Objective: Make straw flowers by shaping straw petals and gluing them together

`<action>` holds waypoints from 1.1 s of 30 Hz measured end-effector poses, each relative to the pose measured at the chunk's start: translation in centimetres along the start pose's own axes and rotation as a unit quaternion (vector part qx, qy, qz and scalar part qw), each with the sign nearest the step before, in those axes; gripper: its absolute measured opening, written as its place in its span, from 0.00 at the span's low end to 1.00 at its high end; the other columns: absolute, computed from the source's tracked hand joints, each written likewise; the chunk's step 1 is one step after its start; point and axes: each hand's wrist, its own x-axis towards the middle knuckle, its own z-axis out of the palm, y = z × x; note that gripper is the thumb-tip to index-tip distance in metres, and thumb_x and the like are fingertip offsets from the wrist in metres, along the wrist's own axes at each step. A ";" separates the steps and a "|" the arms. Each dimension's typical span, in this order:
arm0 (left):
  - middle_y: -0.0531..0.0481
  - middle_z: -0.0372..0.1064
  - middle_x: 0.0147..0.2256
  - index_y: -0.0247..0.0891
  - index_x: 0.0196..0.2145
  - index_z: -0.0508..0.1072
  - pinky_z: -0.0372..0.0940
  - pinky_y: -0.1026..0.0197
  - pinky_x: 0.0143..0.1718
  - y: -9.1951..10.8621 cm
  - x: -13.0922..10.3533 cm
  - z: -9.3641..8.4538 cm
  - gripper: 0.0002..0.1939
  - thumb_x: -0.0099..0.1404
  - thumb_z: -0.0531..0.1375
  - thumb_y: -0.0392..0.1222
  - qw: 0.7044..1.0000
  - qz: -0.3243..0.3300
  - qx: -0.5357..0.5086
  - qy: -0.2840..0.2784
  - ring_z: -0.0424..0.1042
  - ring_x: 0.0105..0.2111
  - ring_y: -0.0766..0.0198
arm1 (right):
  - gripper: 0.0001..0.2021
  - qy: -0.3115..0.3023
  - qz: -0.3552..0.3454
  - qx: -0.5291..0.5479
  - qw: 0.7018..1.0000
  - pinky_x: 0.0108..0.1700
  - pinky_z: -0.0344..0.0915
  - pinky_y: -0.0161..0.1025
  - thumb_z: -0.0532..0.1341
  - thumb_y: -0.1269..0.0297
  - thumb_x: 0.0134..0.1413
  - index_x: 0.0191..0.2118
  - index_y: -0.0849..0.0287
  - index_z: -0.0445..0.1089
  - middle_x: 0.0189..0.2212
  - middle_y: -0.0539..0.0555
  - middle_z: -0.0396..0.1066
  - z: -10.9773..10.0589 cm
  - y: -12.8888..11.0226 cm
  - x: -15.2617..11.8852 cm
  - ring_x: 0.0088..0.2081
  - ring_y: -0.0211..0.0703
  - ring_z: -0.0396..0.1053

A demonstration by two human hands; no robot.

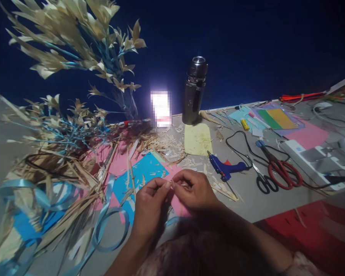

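Note:
My left hand [151,199] and my right hand [194,188] meet at the fingertips in the middle of the head view. Both are closed in a pinch on a small pale piece [170,183], mostly hidden by the fingers; its kind I cannot make out. Below the hands lie pink paper [180,205] and a blue sheet [145,170] strewn with pale shavings. To the right of my right hand, a blue glue gun [227,167] rests on its side, its nozzle towards a pale yellow sheet [197,138].
Flowers with pale petals and blue stems [103,65] rise at the left, above dry strips and blue ribbon [110,230]. A dark flask [194,92] stands behind. At right lie black-handled scissors [266,183], red-handled scissors [286,174], cords and a white power strip [307,165].

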 end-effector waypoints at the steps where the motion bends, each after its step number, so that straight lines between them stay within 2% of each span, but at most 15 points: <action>1: 0.51 0.72 0.23 0.36 0.27 0.76 0.63 0.65 0.26 0.0 -0.1 0.0 0.17 0.53 0.74 0.50 1.000 0.012 0.026 0.010 0.68 0.23 0.66 | 0.06 -0.005 0.010 -0.002 1.000 0.28 0.62 0.32 0.63 0.66 0.48 0.27 0.60 0.77 0.22 0.51 0.75 0.0 0.0 0.0 0.24 0.38 0.69; 5: 0.52 0.72 0.24 0.37 0.28 0.76 0.64 0.63 0.26 -0.2 -0.4 -0.3 0.17 0.55 0.73 0.53 0.997 0.034 0.070 0.018 0.69 0.23 0.64 | 0.05 -0.031 0.077 0.018 0.996 0.26 0.57 0.31 0.63 0.67 0.46 0.26 0.61 0.76 0.19 0.48 0.71 0.0 -0.1 0.1 0.22 0.36 0.65; 10: 0.53 0.70 0.25 0.37 0.29 0.75 0.66 0.63 0.30 -0.1 -0.1 -0.7 0.16 0.56 0.73 0.52 0.996 0.043 0.076 -0.013 0.68 0.25 0.65 | 0.04 -0.064 0.171 0.094 0.979 0.23 0.54 0.31 0.62 0.67 0.44 0.24 0.60 0.73 0.18 0.47 0.68 -0.3 -0.2 0.5 0.21 0.34 0.61; 15: 0.53 0.70 0.26 0.38 0.28 0.75 0.67 0.62 0.33 0.1 0.2 -1.0 0.15 0.57 0.73 0.49 0.995 0.035 0.075 -0.048 0.68 0.28 0.64 | 0.06 -0.089 0.182 0.178 0.963 0.23 0.55 0.31 0.64 0.63 0.44 0.24 0.60 0.70 0.18 0.46 0.66 -0.6 -0.1 0.5 0.21 0.34 0.61; 20: 0.54 0.71 0.26 0.40 0.30 0.75 0.65 0.62 0.31 0.0 0.0 -0.8 0.14 0.58 0.73 0.50 0.996 0.044 0.079 -0.015 0.68 0.27 0.64 | 0.05 -0.047 0.121 0.115 0.985 0.23 0.55 0.31 0.64 0.64 0.48 0.25 0.59 0.72 0.18 0.46 0.68 -0.3 -0.2 0.0 0.20 0.34 0.60; 23: 0.54 0.71 0.27 0.41 0.30 0.75 0.64 0.62 0.31 0.0 -0.1 -0.6 0.13 0.55 0.74 0.47 0.989 0.090 0.112 0.027 0.69 0.28 0.62 | 0.05 -0.025 0.071 0.071 0.995 0.25 0.57 0.32 0.63 0.66 0.49 0.25 0.59 0.72 0.18 0.47 0.68 -0.1 -0.2 -0.1 0.21 0.34 0.61; 26: 0.54 0.70 0.27 0.42 0.27 0.75 0.64 0.61 0.34 0.2 -0.3 -0.3 0.10 0.57 0.72 0.43 0.961 0.194 0.183 0.072 0.69 0.30 0.62 | 0.06 0.007 0.020 0.039 0.999 0.26 0.59 0.33 0.62 0.66 0.50 0.25 0.58 0.72 0.19 0.47 0.69 0.1 -0.1 -0.2 0.21 0.35 0.62; 28: 0.53 0.71 0.29 0.43 0.26 0.75 0.64 0.61 0.36 0.3 -0.6 -0.1 0.08 0.62 0.69 0.42 0.934 0.258 0.233 0.077 0.70 0.32 0.61 | 0.06 0.036 -0.024 0.009 0.999 0.28 0.60 0.34 0.61 0.67 0.52 0.25 0.57 0.71 0.20 0.48 0.71 0.4 0.0 -0.3 0.22 0.36 0.63; 30: 0.51 0.72 0.31 0.43 0.28 0.77 0.65 0.60 0.38 0.3 -0.8 0.1 0.07 0.65 0.65 0.40 0.914 0.298 0.267 0.072 0.71 0.33 0.60 | 0.07 0.059 -0.071 -0.027 0.995 0.30 0.62 0.34 0.61 0.68 0.54 0.26 0.57 0.71 0.22 0.49 0.72 0.7 0.2 -0.4 0.24 0.37 0.65; 33: 0.50 0.75 0.32 0.43 0.31 0.79 0.65 0.59 0.39 0.1 -1.0 0.1 0.07 0.66 0.63 0.38 0.901 0.319 0.289 0.062 0.73 0.35 0.58 | 0.07 0.083 -0.124 -0.071 0.986 0.30 0.62 0.35 0.60 0.68 0.57 0.28 0.57 0.71 0.23 0.51 0.73 1.0 0.5 -0.5 0.25 0.38 0.67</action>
